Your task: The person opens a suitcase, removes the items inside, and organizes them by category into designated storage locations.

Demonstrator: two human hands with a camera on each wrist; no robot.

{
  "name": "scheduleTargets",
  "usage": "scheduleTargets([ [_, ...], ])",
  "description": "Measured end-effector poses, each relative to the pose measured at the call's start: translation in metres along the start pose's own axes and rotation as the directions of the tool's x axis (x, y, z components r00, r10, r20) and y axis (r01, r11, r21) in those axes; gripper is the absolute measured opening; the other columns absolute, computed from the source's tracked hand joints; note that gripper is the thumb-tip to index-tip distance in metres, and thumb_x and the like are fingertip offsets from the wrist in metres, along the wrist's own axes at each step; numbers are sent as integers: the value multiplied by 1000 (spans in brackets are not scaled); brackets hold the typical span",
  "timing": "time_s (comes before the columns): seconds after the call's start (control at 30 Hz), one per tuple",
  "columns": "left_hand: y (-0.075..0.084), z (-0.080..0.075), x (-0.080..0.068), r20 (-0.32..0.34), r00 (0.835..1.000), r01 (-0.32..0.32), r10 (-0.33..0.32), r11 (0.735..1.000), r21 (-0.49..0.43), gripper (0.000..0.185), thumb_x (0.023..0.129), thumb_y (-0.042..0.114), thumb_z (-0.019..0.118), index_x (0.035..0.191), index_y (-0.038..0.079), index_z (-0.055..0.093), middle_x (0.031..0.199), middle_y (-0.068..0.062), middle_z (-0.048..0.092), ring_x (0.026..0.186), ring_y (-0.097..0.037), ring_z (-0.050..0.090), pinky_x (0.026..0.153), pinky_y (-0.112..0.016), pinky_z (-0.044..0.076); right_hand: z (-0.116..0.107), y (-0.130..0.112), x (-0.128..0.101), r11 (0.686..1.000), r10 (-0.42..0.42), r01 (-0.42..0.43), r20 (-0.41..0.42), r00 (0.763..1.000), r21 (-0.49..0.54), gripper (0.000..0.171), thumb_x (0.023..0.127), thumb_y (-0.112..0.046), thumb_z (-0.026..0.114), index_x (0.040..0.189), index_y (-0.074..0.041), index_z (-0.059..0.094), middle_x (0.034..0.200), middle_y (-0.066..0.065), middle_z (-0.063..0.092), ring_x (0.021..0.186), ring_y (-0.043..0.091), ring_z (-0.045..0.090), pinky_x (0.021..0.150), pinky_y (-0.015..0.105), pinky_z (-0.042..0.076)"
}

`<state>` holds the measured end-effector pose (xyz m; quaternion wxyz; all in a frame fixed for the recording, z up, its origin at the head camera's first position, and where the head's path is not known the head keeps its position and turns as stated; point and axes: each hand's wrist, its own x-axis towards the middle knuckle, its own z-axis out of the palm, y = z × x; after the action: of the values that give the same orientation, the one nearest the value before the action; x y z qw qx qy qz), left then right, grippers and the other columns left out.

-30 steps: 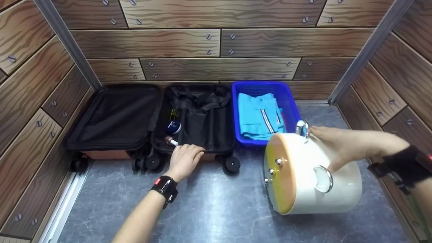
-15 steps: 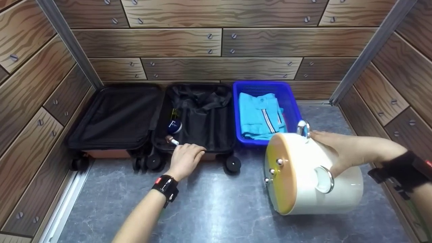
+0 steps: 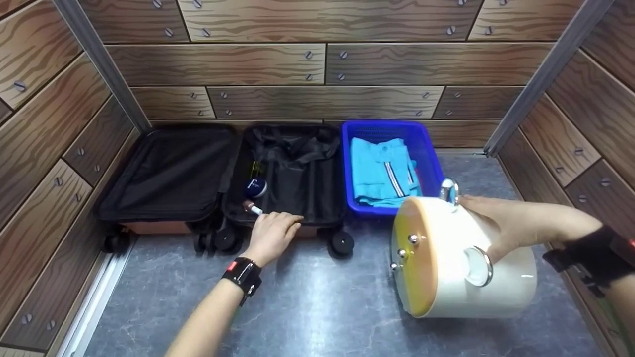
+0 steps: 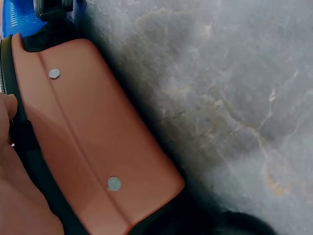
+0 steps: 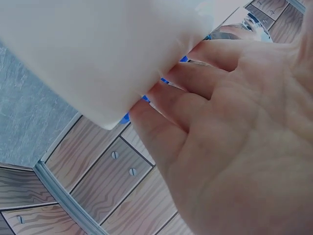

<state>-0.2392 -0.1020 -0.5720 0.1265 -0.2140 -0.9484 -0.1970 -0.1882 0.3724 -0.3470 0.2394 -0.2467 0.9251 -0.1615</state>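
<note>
A white rounded case (image 3: 488, 292) with a yellow-and-orange front and three round knobs stands tilted at the right. My right hand (image 3: 501, 225) holds it across the top, between two chrome fittings. In the right wrist view several fingertips (image 5: 156, 122) touch its white side. My left hand (image 3: 273, 235) grips the front rim of the middle half of an open suitcase (image 3: 297, 210); its thumb side shows at the zipper edge in the left wrist view, over the suitcase's brown shell (image 4: 98, 132). Beyond the hand lie a small brown-and-white tube (image 3: 252, 207) and a dark blue round item (image 3: 256, 187).
The suitcase's other half (image 3: 168, 173) lies flat at the left. A blue basket (image 3: 431, 168) with a folded turquoise garment (image 3: 379, 168) stands right of the suitcase. Suitcase wheels (image 3: 342, 243) stick out toward the grey floor (image 3: 307, 302). Wood-patterned walls (image 3: 278, 64) enclose three sides.
The white case and my right hand have shifted very slightly to the right. My left hand stays on the suitcase rim.
</note>
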Motion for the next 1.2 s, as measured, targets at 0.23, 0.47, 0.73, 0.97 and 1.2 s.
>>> scheduleTargets([
  [0.23, 29, -6, 7, -40, 999, -35, 33, 998, -56, 35, 98, 26, 65, 132, 18, 70, 124, -1, 69, 117, -26, 61, 98, -46, 47, 1, 1, 0, 1000, -4, 4, -11, 1000, 3, 133, 60, -51, 94, 159, 5, 24, 160, 30, 29, 135, 41, 43, 108, 64, 37],
  [0.47, 124, -13, 24, -42, 989, -147, 141, 951, -271, 31, 100, 36, 65, 128, 23, 71, 123, 7, 70, 111, -13, 65, 98, -32, 50, 1, 0, -3, 1000, 4, -5, -29, 1000, -23, 134, 60, -54, 93, 158, 6, 24, 160, 31, 28, 141, 48, 36, 110, 69, 32],
  [0.73, 196, -12, 35, 18, 989, -120, 145, 876, -466, 40, 97, 49, 68, 129, 24, 68, 122, 14, 68, 105, 2, 61, 89, -14, 48, 0, 1, -1, 1000, 8, -8, -10, 1000, -3, 133, 61, -50, 94, 159, 5, 23, 159, 31, 30, 134, 42, 45, 105, 63, 41],
  [0.97, 215, -1, 40, 28, 992, -92, 124, 851, -518, 31, 97, 45, 69, 122, 27, 69, 115, 18, 66, 98, 4, 62, 79, -10, 46, -1, -1, 0, 1000, 9, -9, -3, 1000, -6, 132, 61, -49, 94, 159, 5, 23, 159, 30, 30, 132, 40, 47, 103, 59, 43],
  [1.2, 220, 5, 40, 16, 997, -60, 80, 849, -525, 26, 99, 42, 68, 118, 25, 69, 109, 18, 66, 97, 1, 63, 79, -9, 45, 2, -1, 1, 1000, -7, 7, -20, 1000, -21, 131, 61, -51, 94, 158, 5, 27, 158, 28, 35, 130, 37, 48, 103, 58, 43],
])
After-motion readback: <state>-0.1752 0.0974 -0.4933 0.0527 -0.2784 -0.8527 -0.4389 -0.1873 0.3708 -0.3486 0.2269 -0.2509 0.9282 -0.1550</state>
